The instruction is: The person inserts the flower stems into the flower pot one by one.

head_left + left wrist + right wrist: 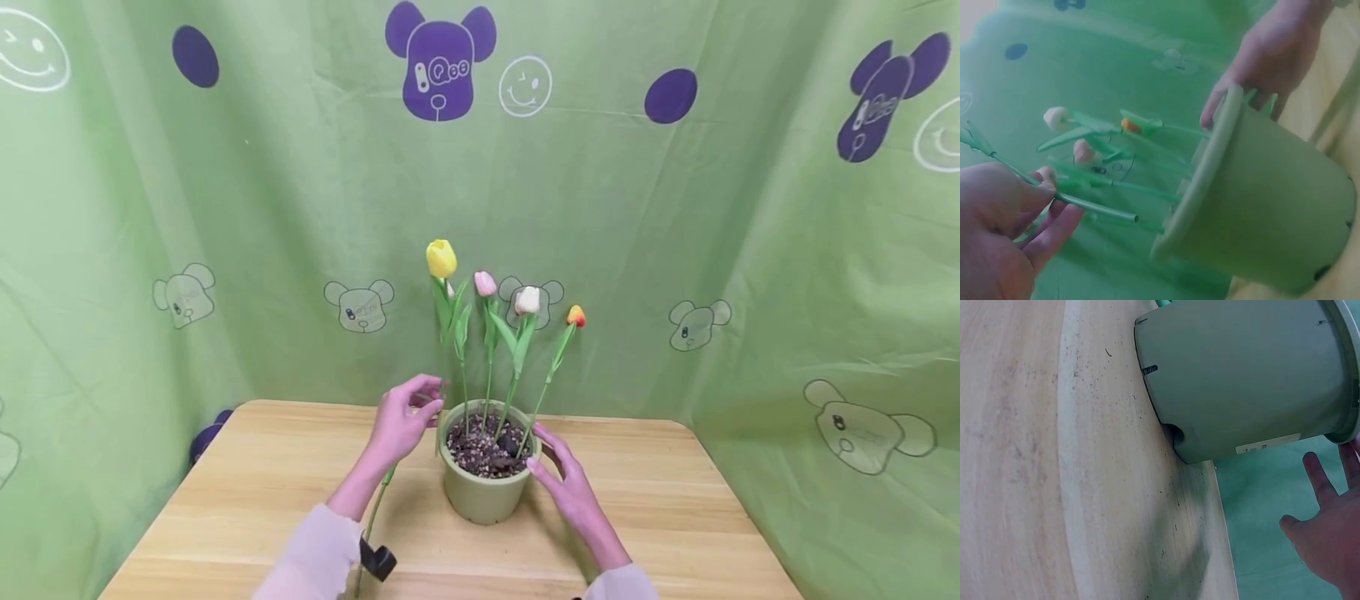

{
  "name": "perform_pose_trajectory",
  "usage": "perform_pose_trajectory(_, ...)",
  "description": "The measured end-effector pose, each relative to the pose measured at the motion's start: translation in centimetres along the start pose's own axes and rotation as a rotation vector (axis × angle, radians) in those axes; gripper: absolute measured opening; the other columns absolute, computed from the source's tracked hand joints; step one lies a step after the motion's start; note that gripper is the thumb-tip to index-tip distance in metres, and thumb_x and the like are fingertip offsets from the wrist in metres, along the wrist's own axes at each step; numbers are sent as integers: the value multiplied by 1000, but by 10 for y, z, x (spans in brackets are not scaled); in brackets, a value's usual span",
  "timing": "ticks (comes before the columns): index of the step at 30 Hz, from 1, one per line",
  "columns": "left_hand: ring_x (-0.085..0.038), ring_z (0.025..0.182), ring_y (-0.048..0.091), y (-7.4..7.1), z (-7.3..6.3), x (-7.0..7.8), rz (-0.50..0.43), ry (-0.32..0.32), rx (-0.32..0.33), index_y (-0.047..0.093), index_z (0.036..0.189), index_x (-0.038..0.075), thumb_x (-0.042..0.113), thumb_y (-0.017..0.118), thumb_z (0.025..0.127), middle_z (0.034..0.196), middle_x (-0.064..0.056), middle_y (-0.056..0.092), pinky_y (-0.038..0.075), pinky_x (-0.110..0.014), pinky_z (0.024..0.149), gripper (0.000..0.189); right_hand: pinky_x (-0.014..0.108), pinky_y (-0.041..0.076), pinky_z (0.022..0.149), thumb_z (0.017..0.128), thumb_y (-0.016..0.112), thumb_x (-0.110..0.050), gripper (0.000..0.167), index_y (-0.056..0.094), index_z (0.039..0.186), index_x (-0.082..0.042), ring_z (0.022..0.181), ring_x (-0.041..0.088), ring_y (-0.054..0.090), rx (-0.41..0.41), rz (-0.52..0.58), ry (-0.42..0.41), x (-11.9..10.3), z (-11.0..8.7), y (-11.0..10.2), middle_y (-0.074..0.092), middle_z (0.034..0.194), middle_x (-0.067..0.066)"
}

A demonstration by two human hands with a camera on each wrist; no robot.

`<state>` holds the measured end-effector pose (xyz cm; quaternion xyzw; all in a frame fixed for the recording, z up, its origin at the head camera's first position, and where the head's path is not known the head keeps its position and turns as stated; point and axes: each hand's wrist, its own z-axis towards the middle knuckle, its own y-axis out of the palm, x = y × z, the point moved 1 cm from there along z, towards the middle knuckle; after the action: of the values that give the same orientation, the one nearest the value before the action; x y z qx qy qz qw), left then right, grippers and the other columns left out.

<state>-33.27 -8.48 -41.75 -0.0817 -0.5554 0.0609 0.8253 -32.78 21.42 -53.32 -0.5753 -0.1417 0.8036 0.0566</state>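
My left hand [401,421] pinches the green stem [1094,207] of an artificial tulip between thumb and fingers, left of the pot's rim. Its yellow bloom [441,258] stands high above the hand in the head view. In the left wrist view the cut stem end points toward the pot, outside it. The green flower pot [483,500] stands upright on the table, with pink [484,283], white [527,300] and orange-red [575,315] tulips in its dark, pebbly soil [480,454]. My right hand [572,483] touches the pot's right rim, fingers mostly straight and spread.
Another green stem [375,504] lies on the wooden table [637,500] under my left forearm. A small black device [378,562] is at the left wrist. Green printed curtain [315,167] surrounds the table. Dark crumbs [1135,398] dot the tabletop by the pot.
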Motion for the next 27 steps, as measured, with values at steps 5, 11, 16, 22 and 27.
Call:
perform_pose_trajectory(5, -39, 93, 70, 21, 13, 5, 23, 40, -9, 70, 123, 4, -4, 68, 94, 105, -16, 71, 65, -26, 70, 31, 69, 23, 122, 105, 61, -23, 60, 37, 159, -15, 152, 47, 31, -3, -8, 0, 0, 0, 0, 31, 168, 12)
perform_pose_trajectory(11, -42, 97, 70, 40, 25, -1, 49, 63, -17, 69, 126, 5, -1, 67, 95, 107, -14, 71, 64, -24, 70, 32, 68, 25, 122, 105, 61, -23, 59, 38, 159, -17, 152, 46, 31, 8, -12, 0, -1, 0, -1, 32, 168, 11)
perform_pose_trajectory(16, -41, 98, 70, 52, 27, -8, 28, 44, -42, 70, 125, 9, -2, 67, 96, 107, -13, 71, 63, -23, 71, 32, 69, 24, 122, 104, 62, -24, 61, 37, 159, -16, 152, 48, 30, -3, -6, 16, -2, -2, 0, 30, 169, 12)
perform_pose_trajectory(22, -37, 95, 71, 62, 30, -19, 27, 75, -29, 71, 123, 11, -1, 68, 95, 106, -11, 72, 63, -22, 71, 31, 69, 23, 122, 105, 61, -23, 60, 38, 159, -17, 152, 46, 31, 7, 3, 13, -1, -1, 1, 32, 168, 11)
perform_pose_trajectory(27, -35, 95, 71, 65, 30, -30, 46, 90, -37, 71, 123, 10, 0, 67, 96, 105, -11, 72, 62, -21, 72, 29, 68, 22, 123, 104, 62, -23, 59, 39, 159, -17, 152, 46, 31, 4, 1, 2, -1, 0, 1, 31, 168, 11)
